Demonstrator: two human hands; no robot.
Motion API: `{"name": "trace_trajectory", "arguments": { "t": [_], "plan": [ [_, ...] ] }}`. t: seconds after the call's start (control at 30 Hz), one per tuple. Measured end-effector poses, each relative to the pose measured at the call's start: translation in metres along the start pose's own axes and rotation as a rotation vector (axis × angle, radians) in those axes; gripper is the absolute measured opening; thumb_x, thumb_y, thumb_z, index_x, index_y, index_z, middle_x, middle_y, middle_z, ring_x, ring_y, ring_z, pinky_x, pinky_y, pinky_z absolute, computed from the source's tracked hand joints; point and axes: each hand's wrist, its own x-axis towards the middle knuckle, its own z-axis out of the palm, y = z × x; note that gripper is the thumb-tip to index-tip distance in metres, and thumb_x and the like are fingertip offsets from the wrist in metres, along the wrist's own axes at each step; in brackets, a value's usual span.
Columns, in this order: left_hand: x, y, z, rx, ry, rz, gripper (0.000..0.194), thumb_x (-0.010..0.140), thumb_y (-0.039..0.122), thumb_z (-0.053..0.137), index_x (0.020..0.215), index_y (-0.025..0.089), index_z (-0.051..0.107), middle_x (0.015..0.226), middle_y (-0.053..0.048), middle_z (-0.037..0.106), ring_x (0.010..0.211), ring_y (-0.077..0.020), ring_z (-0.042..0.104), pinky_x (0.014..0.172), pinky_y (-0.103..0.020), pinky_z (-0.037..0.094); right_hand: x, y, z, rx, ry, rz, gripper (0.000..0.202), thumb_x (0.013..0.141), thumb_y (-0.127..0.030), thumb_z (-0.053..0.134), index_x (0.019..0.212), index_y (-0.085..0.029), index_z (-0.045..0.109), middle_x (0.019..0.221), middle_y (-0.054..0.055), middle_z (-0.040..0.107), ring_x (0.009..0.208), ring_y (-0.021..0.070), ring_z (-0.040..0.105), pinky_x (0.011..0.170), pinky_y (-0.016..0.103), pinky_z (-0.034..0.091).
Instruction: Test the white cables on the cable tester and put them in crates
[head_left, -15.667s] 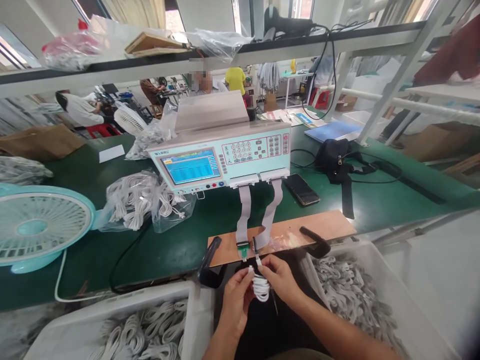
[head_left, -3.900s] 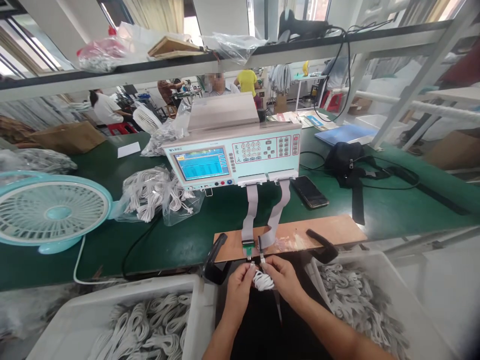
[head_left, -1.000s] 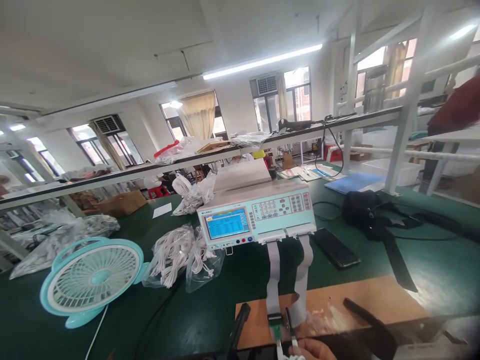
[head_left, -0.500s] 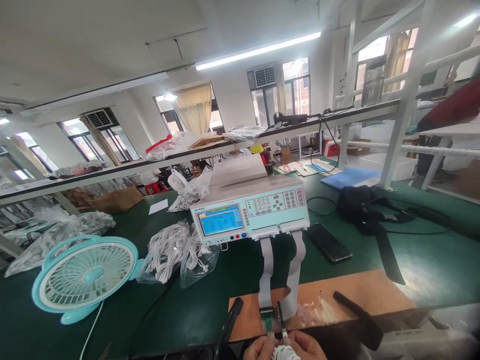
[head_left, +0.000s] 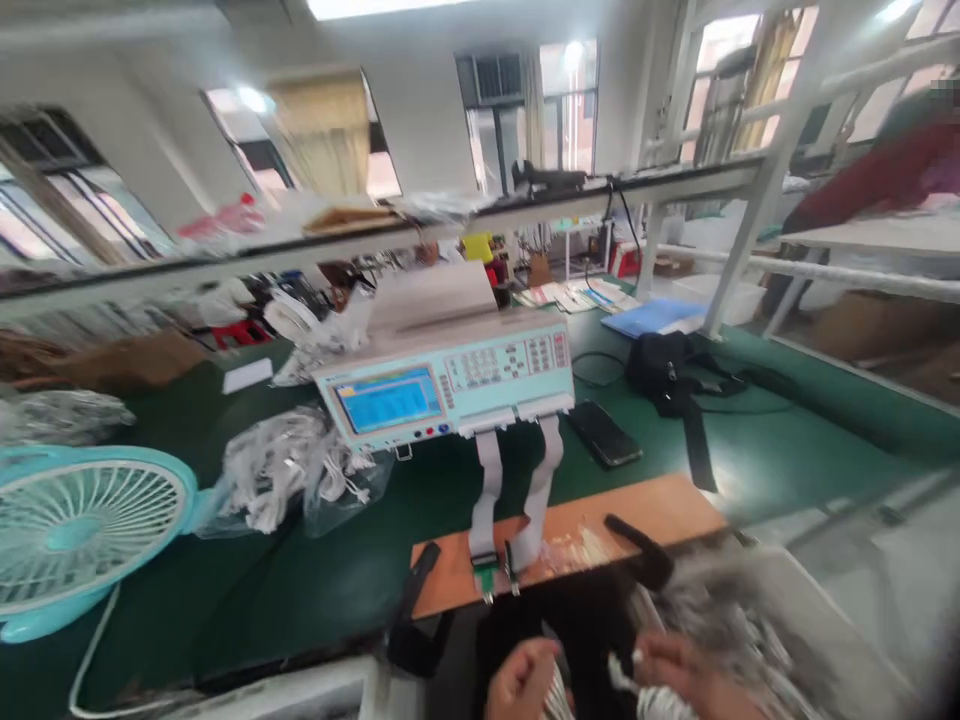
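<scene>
At the bottom edge, my left hand (head_left: 521, 682) is closed around a bundled white cable (head_left: 556, 696). My right hand (head_left: 686, 672) grips white cable too, and a pale plug end (head_left: 621, 672) sticks out towards the left. Whether both hands hold one cable or two is unclear. Just beyond them, a small green circuit board (head_left: 487, 580) and a metal-tipped connector (head_left: 513, 572) sit at the ends of two grey ribbon cables (head_left: 487, 480). These ribbons run down from a light-blue bench tester (head_left: 510, 365) with a lit screen.
An orange-brown board (head_left: 600, 535) lies along the table edge, with black straps or handles (head_left: 641, 550) over it. A phone (head_left: 606, 434) and black pouch (head_left: 664, 370) are to the right. Bagged white cables (head_left: 270, 465) and a turquoise fan (head_left: 75, 530) stand left. A bin (head_left: 817, 600) holds whitish items.
My hands have come away from the connectors towards me and moved apart, with white cable in each. The head view has swung right and down.
</scene>
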Motion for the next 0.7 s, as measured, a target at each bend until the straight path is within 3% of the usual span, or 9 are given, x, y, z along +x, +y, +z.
{"name": "trace_trajectory", "arguments": {
  "t": [0.1, 0.17, 0.2, 0.27, 0.33, 0.47, 0.57, 0.7],
  "plan": [
    [-0.020, 0.010, 0.000, -0.196, -0.058, -0.175, 0.042, 0.055, 0.047, 0.075, 0.088, 0.022, 0.066, 0.059, 0.000, 0.062, 0.055, -0.0164, 0.062, 0.047, -0.024, 0.045, -0.027, 0.013, -0.074, -0.429, 0.112, 0.019, 0.027, 0.067, -0.042, 0.059, 0.054, -0.020, 0.051, 0.057, 0.001, 0.048, 0.056, 0.0179, 0.046, 0.054, 0.028, 0.036],
    [-0.026, 0.020, 0.002, -0.268, -0.068, -0.244, 0.043, 0.056, 0.037, 0.076, 0.095, 0.021, 0.063, 0.064, -0.001, 0.064, 0.067, -0.0194, 0.066, 0.053, -0.024, 0.048, -0.039, 0.022, -0.097, -0.711, 0.253, -0.008, 0.021, 0.066, -0.038, 0.062, 0.059, -0.020, 0.055, 0.062, 0.004, 0.054, 0.060, 0.0207, 0.050, 0.058, 0.031, 0.039],
    [-0.028, 0.023, 0.004, -0.283, -0.067, -0.262, 0.044, 0.057, 0.034, 0.076, 0.096, 0.020, 0.063, 0.065, -0.001, 0.064, 0.071, -0.0206, 0.067, 0.054, -0.024, 0.049, -0.042, 0.024, -0.096, -0.784, 0.267, -0.033, 0.018, 0.069, -0.037, 0.062, 0.066, -0.020, 0.058, 0.067, 0.006, 0.057, 0.064, 0.0217, 0.052, 0.061, 0.032, 0.040],
    [-0.029, 0.026, 0.010, -0.293, -0.064, -0.272, 0.044, 0.057, 0.032, 0.075, 0.097, 0.019, 0.062, 0.066, -0.001, 0.064, 0.070, -0.0211, 0.067, 0.046, -0.020, 0.045, -0.041, 0.020, -0.072, -0.763, 0.169, -0.093, 0.016, 0.078, -0.035, 0.057, 0.082, -0.020, 0.061, 0.081, 0.008, 0.062, 0.073, 0.0220, 0.055, 0.067, 0.032, 0.042],
    [-0.032, 0.024, 0.016, -0.280, -0.062, -0.238, 0.045, 0.060, 0.034, 0.074, 0.100, 0.019, 0.061, 0.066, -0.001, 0.063, 0.062, -0.0181, 0.066, 0.037, -0.016, 0.038, -0.033, 0.008, -0.028, -0.570, -0.008, -0.156, 0.016, 0.084, -0.032, 0.053, 0.094, -0.021, 0.058, 0.090, 0.006, 0.062, 0.081, 0.0204, 0.056, 0.073, 0.031, 0.043],
    [-0.039, 0.022, 0.016, -0.173, -0.063, -0.160, 0.057, 0.064, 0.047, 0.072, 0.112, 0.021, 0.059, 0.062, 0.003, 0.060, 0.034, -0.0055, 0.046, 0.031, -0.016, 0.033, -0.009, -0.011, 0.054, -0.209, -0.144, -0.253, 0.019, 0.080, -0.028, 0.060, 0.094, -0.019, 0.053, 0.083, 0.000, 0.058, 0.075, 0.0155, 0.051, 0.070, 0.026, 0.041],
    [-0.043, 0.027, -0.001, -0.005, -0.093, -0.115, 0.061, 0.065, 0.051, 0.070, 0.116, 0.021, 0.059, 0.058, 0.003, 0.059, 0.029, -0.0043, 0.040, 0.029, -0.017, 0.031, 0.004, -0.007, 0.078, 0.042, -0.246, -0.146, 0.024, 0.079, -0.038, 0.061, 0.088, -0.017, 0.053, 0.075, -0.002, 0.053, 0.064, 0.0117, 0.049, 0.059, 0.023, 0.039],
    [-0.040, 0.032, -0.028, 0.159, -0.059, 0.000, 0.056, 0.061, 0.050, 0.071, 0.107, 0.018, 0.064, 0.073, -0.004, 0.066, 0.041, -0.0100, 0.050, 0.029, -0.017, 0.031, 0.016, 0.002, 0.080, 0.371, -0.484, 0.112, 0.040, 0.075, -0.047, 0.065, 0.095, -0.013, 0.057, 0.081, 0.003, 0.058, 0.055, 0.0094, 0.053, 0.047, 0.018, 0.037]
  ]
}}
